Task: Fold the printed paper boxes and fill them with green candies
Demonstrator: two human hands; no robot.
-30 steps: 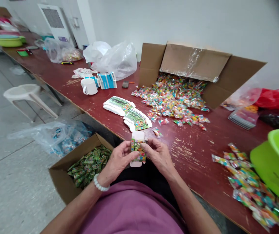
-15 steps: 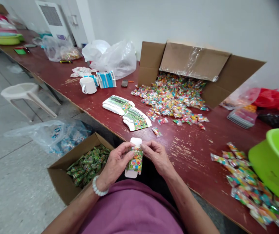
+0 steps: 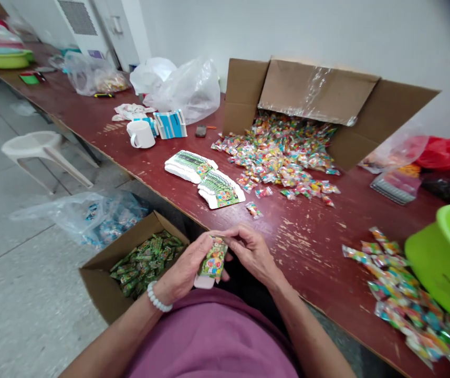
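A small printed candy box point(image 3: 213, 261) in green and bright colours is held over my lap, tilted a little. My left hand point(image 3: 187, 265) is wrapped round its side, thumb near the top. My right hand point(image 3: 251, 255) has its fingers closed at the box's top edge, where the white top flap no longer shows. At the lower end a pale flap sticks out. Just beyond, on the red table point(image 3: 149, 177), lie two fanned stacks of flat printed boxes point(image 3: 220, 188). One wrapped candy point(image 3: 253, 210) lies near them.
A big carton point(image 3: 315, 94) spills wrapped candies point(image 3: 280, 157) across the table. At right stands a green basin point(image 3: 441, 257) beside more candies. A floor-level carton point(image 3: 98, 286) holds green packets point(image 3: 148, 262). A white mug point(image 3: 141, 134) and a plastic stool point(image 3: 39, 149) are at left.
The box's white top flap was standing up and is now folded down or covered by my fingers. The box has tilted, and my left hand has wrapped further round it.
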